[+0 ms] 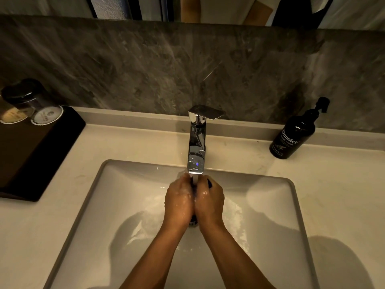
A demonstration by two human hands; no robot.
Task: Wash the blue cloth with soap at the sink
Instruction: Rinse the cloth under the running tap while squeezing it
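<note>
Both hands meet under the chrome faucet (196, 142), over the white sink basin (100, 205). My left hand (179, 202) and my right hand (209, 202) are pressed together, wet, with soap suds on them. The blue cloth (209, 183) is bunched between them; only a dark edge shows above my right fingers and between the palms. Water runs from the spout onto the hands and spreads across the basin floor. A black pump bottle of hand wash (293, 136) stands on the counter at the back right.
A black tray (37, 155) with two capped glasses (46, 113) sits on the counter at the left. A grey stone backsplash (145, 65) rises behind the faucet. The drain (192, 223) lies just below my wrists.
</note>
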